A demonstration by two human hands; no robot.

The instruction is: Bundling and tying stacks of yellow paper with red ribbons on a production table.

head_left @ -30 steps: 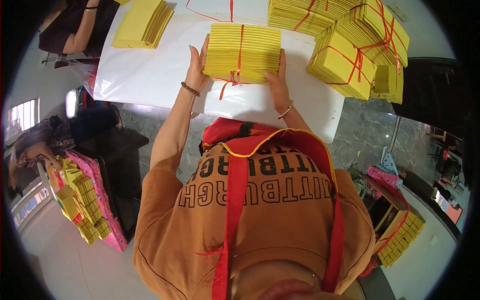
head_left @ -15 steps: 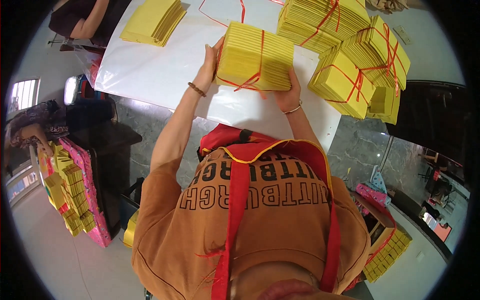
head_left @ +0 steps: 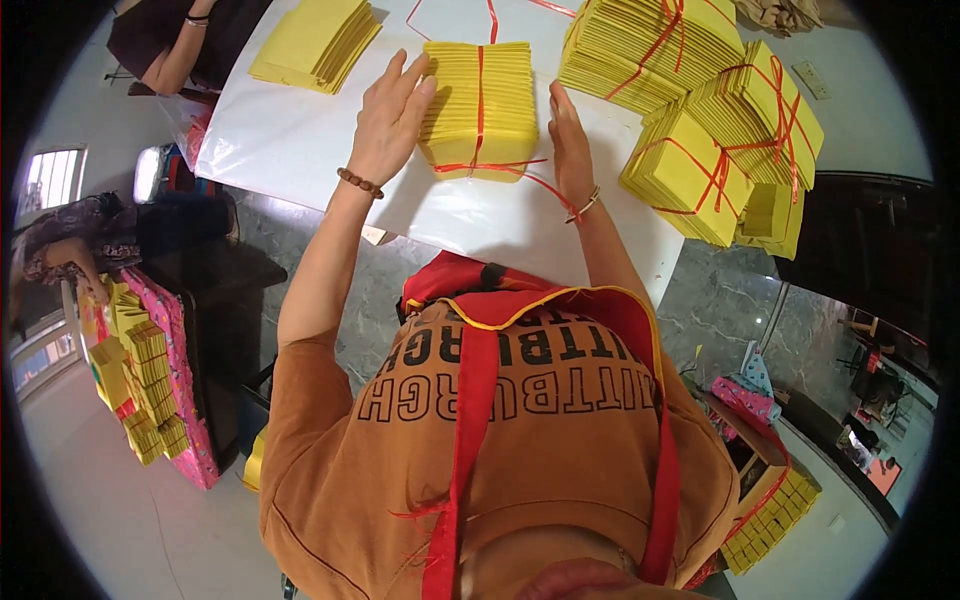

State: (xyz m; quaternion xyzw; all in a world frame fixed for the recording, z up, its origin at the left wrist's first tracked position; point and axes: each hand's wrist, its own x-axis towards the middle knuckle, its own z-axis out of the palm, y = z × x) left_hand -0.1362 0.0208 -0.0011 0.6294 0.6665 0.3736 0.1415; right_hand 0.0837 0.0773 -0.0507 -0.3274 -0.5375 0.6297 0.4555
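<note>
Yellow paper bundle (head_left: 500, 110) tied; left hand (head_left: 390, 118) and right hand (head_left: 572, 150) unclenched beside it.
Left of it: paper stack (head_left: 312, 42), seemingly untied.

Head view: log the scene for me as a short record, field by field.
Bundle: yellow, on the white table
Ribbon: red, around the bundle, one tail trailing right
Left hand: open, at the bundle's left edge, contact unclear
Right hand: open, apart from the bundle
Tied stacks: yellow, red ties, far right
Loose stack: yellow, upper left, no tie visible
</note>
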